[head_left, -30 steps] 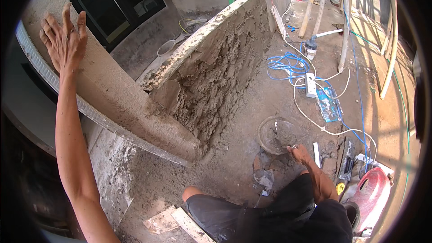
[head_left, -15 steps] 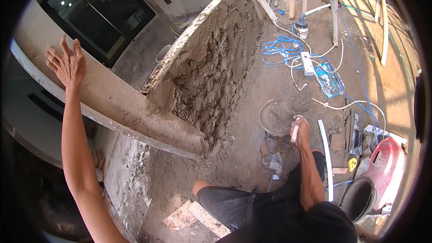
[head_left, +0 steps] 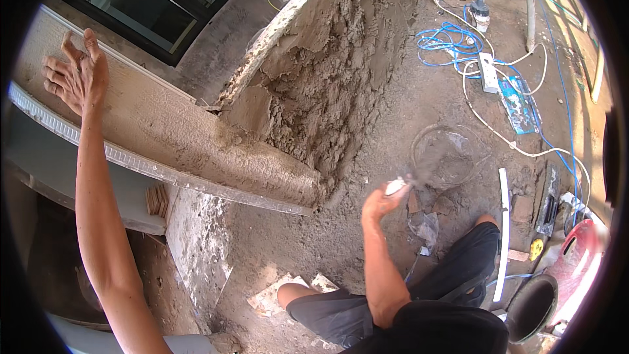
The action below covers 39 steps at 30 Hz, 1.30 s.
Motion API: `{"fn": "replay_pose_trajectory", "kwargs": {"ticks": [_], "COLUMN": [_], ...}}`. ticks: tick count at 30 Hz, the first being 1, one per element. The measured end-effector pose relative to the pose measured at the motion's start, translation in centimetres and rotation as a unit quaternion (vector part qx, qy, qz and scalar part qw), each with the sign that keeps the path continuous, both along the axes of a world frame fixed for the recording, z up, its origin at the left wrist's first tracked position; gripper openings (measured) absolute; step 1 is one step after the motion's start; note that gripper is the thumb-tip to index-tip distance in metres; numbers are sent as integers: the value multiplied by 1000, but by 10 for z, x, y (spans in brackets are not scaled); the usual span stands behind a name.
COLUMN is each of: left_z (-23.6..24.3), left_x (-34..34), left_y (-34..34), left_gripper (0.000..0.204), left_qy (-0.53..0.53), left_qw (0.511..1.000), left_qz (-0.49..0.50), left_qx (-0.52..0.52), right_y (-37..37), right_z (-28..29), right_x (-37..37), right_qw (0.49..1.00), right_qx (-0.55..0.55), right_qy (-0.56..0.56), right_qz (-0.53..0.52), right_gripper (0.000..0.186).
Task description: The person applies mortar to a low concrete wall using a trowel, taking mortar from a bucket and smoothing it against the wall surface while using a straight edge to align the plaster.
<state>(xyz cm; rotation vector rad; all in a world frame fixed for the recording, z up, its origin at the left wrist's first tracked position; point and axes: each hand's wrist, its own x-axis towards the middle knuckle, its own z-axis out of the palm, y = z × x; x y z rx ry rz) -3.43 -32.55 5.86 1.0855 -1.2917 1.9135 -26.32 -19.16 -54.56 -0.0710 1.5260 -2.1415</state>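
Observation:
My left hand [head_left: 80, 78] rests on the sandy, plastered face of a ledge [head_left: 151, 118], its fingers spread and bent, holding nothing. At the lower middle, my right hand [head_left: 382, 201] grips a trowel by its pale handle [head_left: 396, 186]; the blade is smeared by motion, so any mortar on it cannot be made out. Just beyond it, a round mortar bucket [head_left: 458, 141] stands on the floor. A low wall [head_left: 327, 65] covered in rough, wet mortar meets the ledge ahead of me.
Blue and white cables [head_left: 452, 42], a power strip [head_left: 488, 72], a pump [head_left: 479, 12] and poles [head_left: 531, 26] lie or stand to the right. A white strip [head_left: 503, 236], dark bucket [head_left: 532, 308] and red plastic piece [head_left: 573, 255] are near my right leg. A dark window [head_left: 151, 6] is at upper left.
My right hand has come up from beside the mortar bucket and moved leftward with the trowel, toward the wall's corner. My left hand stays on the ledge. The view has shifted.

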Motion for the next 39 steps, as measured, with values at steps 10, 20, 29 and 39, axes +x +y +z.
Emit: {"fn": "replay_pose_trajectory", "kwargs": {"ticks": [10, 20, 29, 39], "left_z": [-9, -6, -5, -4], "left_x": [-1, 4, 9, 7], "left_y": [4, 4, 5, -1], "left_gripper": [76, 74, 75, 77], "left_qy": [-16, -24, -32, -35], "left_qw": [999, 1000, 999, 999], "left_qz": [-30, -16, -11, -25], "left_qx": [26, 8, 10, -1], "right_y": [212, 98, 26, 24], "right_z": [115, -34, -16, 52], "right_x": [159, 116, 152, 179], "right_qw": [789, 825, 815, 841], "right_qx": [-156, 164, 156, 151], "right_qy": [-55, -321, -425, -306], "right_qz": [591, 434, 361, 420], "right_gripper": [51, 21, 15, 28]}}
